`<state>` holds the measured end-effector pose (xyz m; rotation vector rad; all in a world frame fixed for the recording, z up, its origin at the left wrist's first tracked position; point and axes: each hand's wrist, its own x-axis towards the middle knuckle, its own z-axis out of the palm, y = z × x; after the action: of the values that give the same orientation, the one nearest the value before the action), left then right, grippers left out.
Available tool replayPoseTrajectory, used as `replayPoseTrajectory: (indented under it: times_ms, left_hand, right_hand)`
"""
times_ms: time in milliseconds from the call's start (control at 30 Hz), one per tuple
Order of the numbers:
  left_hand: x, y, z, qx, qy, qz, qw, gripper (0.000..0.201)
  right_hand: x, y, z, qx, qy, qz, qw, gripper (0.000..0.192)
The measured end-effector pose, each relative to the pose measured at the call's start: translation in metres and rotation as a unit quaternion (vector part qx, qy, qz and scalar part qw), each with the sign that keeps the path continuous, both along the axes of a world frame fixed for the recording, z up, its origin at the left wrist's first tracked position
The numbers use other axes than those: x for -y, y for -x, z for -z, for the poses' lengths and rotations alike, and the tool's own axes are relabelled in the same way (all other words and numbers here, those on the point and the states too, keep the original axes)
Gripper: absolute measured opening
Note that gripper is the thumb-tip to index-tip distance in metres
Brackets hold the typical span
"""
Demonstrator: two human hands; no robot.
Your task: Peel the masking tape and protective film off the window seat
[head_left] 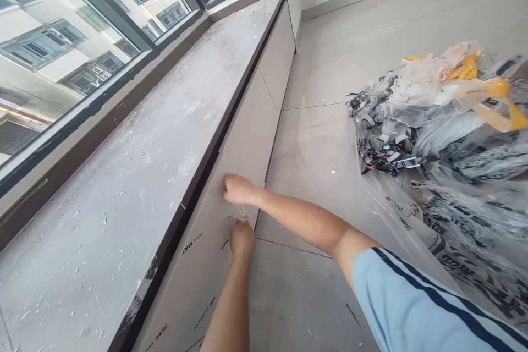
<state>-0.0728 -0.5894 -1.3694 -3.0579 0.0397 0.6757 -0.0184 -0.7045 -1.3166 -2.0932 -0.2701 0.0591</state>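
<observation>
The right hand [238, 190] presses in a loose fist against the upper part of a pale cabinet panel [206, 253] below the window bench [144, 159]. Just beneath it, the left hand [241, 237] is closed in a pinch on a small flap of clear protective film [237, 218] lifting off that panel's face. The flap sits between the two hands, near the panel's right edge, where a vertical seam separates it from the next panel [251, 132]. The film still lies flat across the rest of the panel, its printed lettering running lengthwise down the face toward the floor [322, 154]. The panel's long axis follows the bench, running away from the camera toward the far wall.

The bench top is grey, dusted and scattered with small white flecks; its dark front edge overhangs the panels. A window [61, 38] lines its far side.

On the tiled floor to the right, well apart from the hands, lies a heap of crumpled plastic film [454, 121], clear with black print, with yellow scraps [495, 91] on top.
</observation>
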Motion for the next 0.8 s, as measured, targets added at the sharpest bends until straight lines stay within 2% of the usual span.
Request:
replayPoseTrajectory:
  times_ms: [167,300,533,667,800]
  left_hand:
    - [-0.005,0.031,-0.003,0.034,0.029,-0.042,0.998,0.042]
    - [-0.019,0.073,-0.009,0.037,0.047,-0.051,0.997,0.043]
    - [-0.047,0.147,-0.007,0.02,0.084,-0.052,0.995,0.041]
    - [-0.07,0.187,-0.001,0.017,0.113,-0.052,0.992,0.043]
    - [-0.092,0.222,-0.002,-0.008,0.133,-0.052,0.99,0.045]
  right_hand:
    - [-0.017,-0.014,0.0,0.009,0.079,0.019,0.997,0.02]
    - [-0.018,-0.011,-0.001,-0.018,0.082,0.003,0.996,0.021]
    - [-0.025,-0.007,-0.009,-0.054,0.097,0.059,0.992,0.025]
    - [-0.032,-0.004,-0.011,-0.054,0.116,0.077,0.989,0.025]
    - [-0.038,-0.004,-0.011,-0.054,0.135,0.112,0.983,0.026]
